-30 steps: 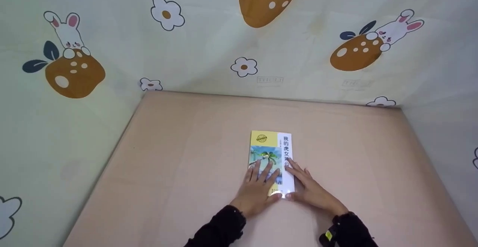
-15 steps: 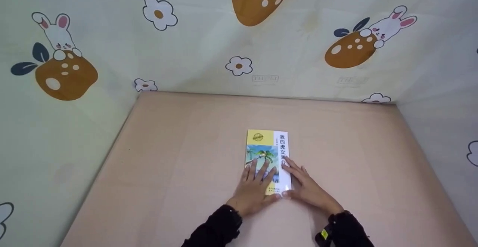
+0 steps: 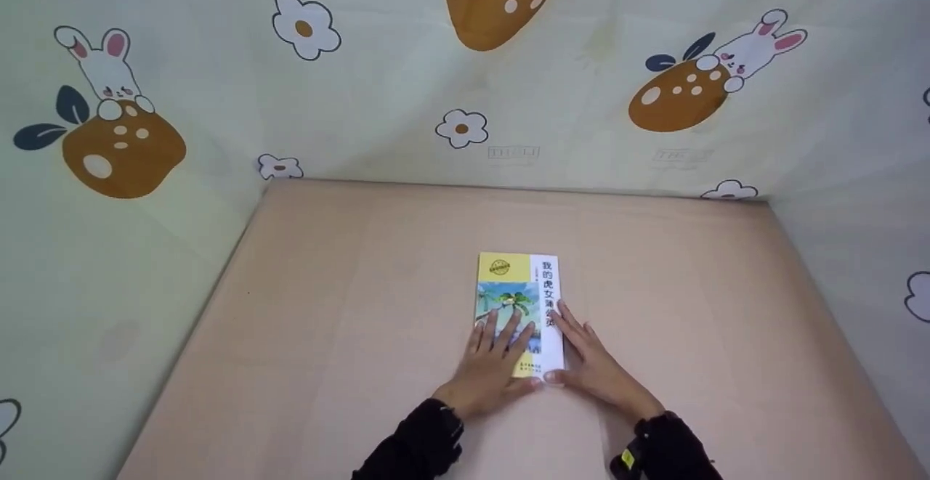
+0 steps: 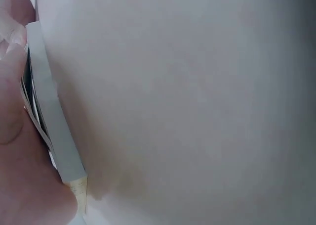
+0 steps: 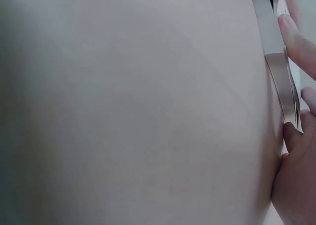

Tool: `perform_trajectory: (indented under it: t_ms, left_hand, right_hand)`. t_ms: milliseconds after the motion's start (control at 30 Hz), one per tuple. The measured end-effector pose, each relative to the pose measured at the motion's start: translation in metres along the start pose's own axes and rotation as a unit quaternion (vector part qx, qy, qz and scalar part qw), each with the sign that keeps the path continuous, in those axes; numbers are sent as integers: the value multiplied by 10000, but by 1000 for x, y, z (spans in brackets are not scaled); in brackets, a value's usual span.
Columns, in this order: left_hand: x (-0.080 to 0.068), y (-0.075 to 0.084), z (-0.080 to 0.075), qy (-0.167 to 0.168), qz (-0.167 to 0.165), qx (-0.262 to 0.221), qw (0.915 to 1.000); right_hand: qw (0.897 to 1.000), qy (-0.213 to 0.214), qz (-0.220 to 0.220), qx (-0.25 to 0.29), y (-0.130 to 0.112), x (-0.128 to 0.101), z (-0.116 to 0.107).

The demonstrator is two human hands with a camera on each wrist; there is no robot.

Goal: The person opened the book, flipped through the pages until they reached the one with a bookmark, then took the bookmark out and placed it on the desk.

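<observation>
A thin paperback book (image 3: 508, 277) with a yellow and white cover and a palm-tree picture lies face up on the table. My left hand (image 3: 487, 375) rests across the cover's lower left part, fingers straight and spread, hiding some of the picture. At the right edge, my right hand (image 3: 603, 371) touches the book with extended fingers, its thumb by the lower right corner. The two thumbs nearly meet at the bottom edge. In the left wrist view the book's edge (image 4: 54, 121) shows slightly parted pages; the right wrist view also catches the book's edge (image 5: 282, 79).
The tan table surface (image 3: 349, 284) spreads around the book. Pale cloth walls (image 3: 378, 88) printed with rabbits, fruit and flowers enclose it at the back, left and right.
The head view has shifted slightly, so everything sits a bit further left. My right fingers have drawn a little toward the book's right edge, uncovering more of the title. My left hand stays on the cover.
</observation>
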State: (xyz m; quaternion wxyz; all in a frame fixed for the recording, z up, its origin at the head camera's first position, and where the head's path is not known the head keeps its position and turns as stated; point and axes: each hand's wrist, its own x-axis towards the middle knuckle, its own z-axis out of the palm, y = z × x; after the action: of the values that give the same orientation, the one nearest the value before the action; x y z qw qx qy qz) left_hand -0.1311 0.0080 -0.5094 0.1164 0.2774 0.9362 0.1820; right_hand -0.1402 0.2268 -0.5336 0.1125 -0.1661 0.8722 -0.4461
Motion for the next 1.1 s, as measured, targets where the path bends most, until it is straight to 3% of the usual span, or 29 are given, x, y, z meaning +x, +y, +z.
perform_trajectory:
  t_ms: [400, 567, 667, 833, 1100]
  left_hand:
    - [2, -6, 3, 77, 3, -776, 9970]
    - [3, -6, 6, 147, 29, -730, 9972]
    - [2, -6, 6, 167, 78, -571, 9982]
    - [2, -6, 5, 119, 34, -640, 9979]
    - [3, -9, 2, -88, 80, -1010, 9948]
  right_hand:
    - [9963, -7, 859, -12, -2, -2, 2]
    - [9935, 2, 1108, 271, -5, -2, 0]
    - [9871, -47, 1418, 741, -6, -2, -2]
    - [9802, 33, 1566, 1209, -8, 0, -5]
    - [9805, 102, 1657, 1054, -8, 0, -4]
